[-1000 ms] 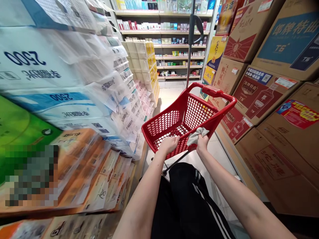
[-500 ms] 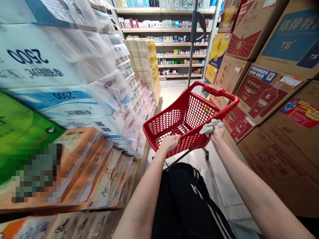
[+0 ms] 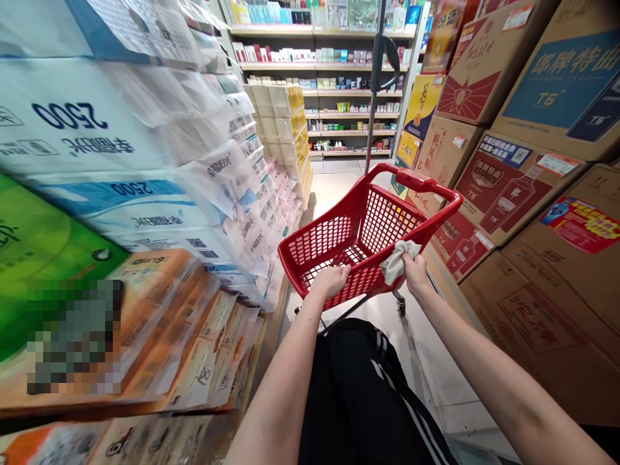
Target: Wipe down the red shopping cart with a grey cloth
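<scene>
Head view: a person stands in a narrow shop aisle, looking down at a red plastic shopping basket (image 3: 436, 213) on a wheeled frame, just in front of their black track trousers (image 3: 358, 387).
Left hand: the left hand (image 3: 330, 281) is closed over the basket's near rim, fingers curled across the red mesh.
Right hand: the right hand (image 3: 415, 271) is clenched around a crumpled grey cloth (image 3: 398, 261).
Cloth: it is bunched on the basket's right rim, close to the corner nearest the person, and stands apart from the left hand.
Basket: a caster wheel (image 3: 400, 303) shows below it, and a tall black-topped pull handle (image 3: 372, 97) rises from its far end.
Left of aisle: plastic-wrapped toilet paper packs (image 3: 82, 123) marked 2500 are stacked high above orange-wrapped tissue packs (image 3: 159, 323).
Right of aisle: cardboard liquor cartons (image 3: 504, 187) are piled close beside the basket.
Far end: shelves of small boxed goods (image 3: 320, 84) stand beyond a pale tile floor (image 3: 334, 194).
</scene>
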A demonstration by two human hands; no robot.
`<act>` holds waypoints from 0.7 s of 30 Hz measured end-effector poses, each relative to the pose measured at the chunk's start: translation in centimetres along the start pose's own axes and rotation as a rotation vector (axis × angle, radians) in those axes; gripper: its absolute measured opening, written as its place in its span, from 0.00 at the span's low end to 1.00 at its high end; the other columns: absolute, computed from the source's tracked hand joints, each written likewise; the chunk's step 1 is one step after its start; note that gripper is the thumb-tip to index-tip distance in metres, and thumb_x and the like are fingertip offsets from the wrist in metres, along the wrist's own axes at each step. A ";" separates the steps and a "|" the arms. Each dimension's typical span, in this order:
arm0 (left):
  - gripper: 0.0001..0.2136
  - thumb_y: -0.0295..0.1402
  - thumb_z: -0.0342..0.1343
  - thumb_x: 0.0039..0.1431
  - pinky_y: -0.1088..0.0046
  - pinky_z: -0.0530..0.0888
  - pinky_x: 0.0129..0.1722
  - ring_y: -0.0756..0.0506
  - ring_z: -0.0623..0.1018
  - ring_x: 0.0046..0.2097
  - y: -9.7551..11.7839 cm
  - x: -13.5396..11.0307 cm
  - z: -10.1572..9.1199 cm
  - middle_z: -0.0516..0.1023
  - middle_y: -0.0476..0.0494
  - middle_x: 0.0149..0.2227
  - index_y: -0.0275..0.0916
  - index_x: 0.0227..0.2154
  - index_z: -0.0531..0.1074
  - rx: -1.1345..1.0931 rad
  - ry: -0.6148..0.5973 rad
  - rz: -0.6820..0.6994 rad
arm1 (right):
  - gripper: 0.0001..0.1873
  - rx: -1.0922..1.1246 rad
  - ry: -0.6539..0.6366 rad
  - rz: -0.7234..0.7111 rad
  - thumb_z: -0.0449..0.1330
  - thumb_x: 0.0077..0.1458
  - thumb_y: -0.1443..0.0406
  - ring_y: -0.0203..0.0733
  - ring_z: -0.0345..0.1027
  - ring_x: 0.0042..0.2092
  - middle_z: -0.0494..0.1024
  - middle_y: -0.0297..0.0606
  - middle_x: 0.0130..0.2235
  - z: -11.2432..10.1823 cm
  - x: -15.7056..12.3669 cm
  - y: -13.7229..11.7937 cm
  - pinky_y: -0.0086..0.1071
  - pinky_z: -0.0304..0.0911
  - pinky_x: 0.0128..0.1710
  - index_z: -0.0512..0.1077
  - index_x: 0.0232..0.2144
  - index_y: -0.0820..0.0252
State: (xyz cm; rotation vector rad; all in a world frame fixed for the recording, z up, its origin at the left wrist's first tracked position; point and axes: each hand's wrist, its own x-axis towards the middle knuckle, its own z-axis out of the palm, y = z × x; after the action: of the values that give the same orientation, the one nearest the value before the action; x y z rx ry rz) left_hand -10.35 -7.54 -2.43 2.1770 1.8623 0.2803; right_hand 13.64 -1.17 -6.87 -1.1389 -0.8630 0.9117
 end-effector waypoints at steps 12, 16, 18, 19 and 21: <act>0.36 0.52 0.22 0.61 0.68 0.68 0.42 0.41 0.76 0.44 -1.1 -0.9 -0.2 0.78 0.39 0.41 0.39 0.36 0.76 0.025 -0.011 -0.026 | 0.14 -1.167 -0.146 -0.931 0.52 0.55 0.62 0.53 0.55 0.49 0.71 0.51 0.41 -2.8 8.1 -6.9 0.45 0.55 0.50 0.70 0.39 0.65; 0.36 0.52 0.22 0.61 0.68 0.68 0.43 0.41 0.76 0.45 -1.2 -1.0 -0.1 0.78 0.39 0.42 0.39 0.36 0.76 0.005 -0.018 -0.041 | 0.14 -1.246 -0.205 -0.993 0.48 0.56 0.66 0.54 0.58 0.45 0.71 0.51 0.36 1.1 2.9 -3.8 0.46 0.55 0.48 0.69 0.40 0.67; 0.37 0.53 0.21 0.61 0.67 0.68 0.43 0.40 0.75 0.45 -1.1 -1.1 -0.1 0.78 0.38 0.42 0.39 0.36 0.75 0.001 -0.020 -0.045 | 0.15 -1.236 -0.233 -0.978 0.47 0.57 0.67 0.54 0.58 0.45 0.71 0.52 0.37 3.3 -0.6 -2.1 0.46 0.55 0.47 0.69 0.41 0.68; 0.37 0.53 0.21 0.60 0.66 0.68 0.43 0.40 0.75 0.45 -1.1 -1.1 -0.1 0.78 0.38 0.42 0.39 0.37 0.75 0.000 -0.017 -0.047 | 0.16 -1.223 -0.242 -0.965 0.47 0.57 0.67 0.55 0.58 0.46 0.71 0.53 0.39 4.3 -2.3 -1.4 0.47 0.54 0.48 0.68 0.43 0.68; 0.37 0.53 0.20 0.60 0.65 0.68 0.43 0.39 0.75 0.46 -1.1 -1.2 -0.2 0.77 0.39 0.43 0.40 0.40 0.74 -0.003 -0.010 -0.050 | 0.17 -1.196 -0.293 -0.962 0.46 0.58 0.67 0.56 0.58 0.48 0.71 0.54 0.42 5.6 -4.8 -0.3 0.48 0.53 0.50 0.67 0.47 0.68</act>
State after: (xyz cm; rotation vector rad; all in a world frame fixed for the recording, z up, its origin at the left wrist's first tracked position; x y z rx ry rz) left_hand -11.64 -8.50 -2.61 2.1219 1.9068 0.2611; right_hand 6.78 -3.59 -5.91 -1.3003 -2.0842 -0.3671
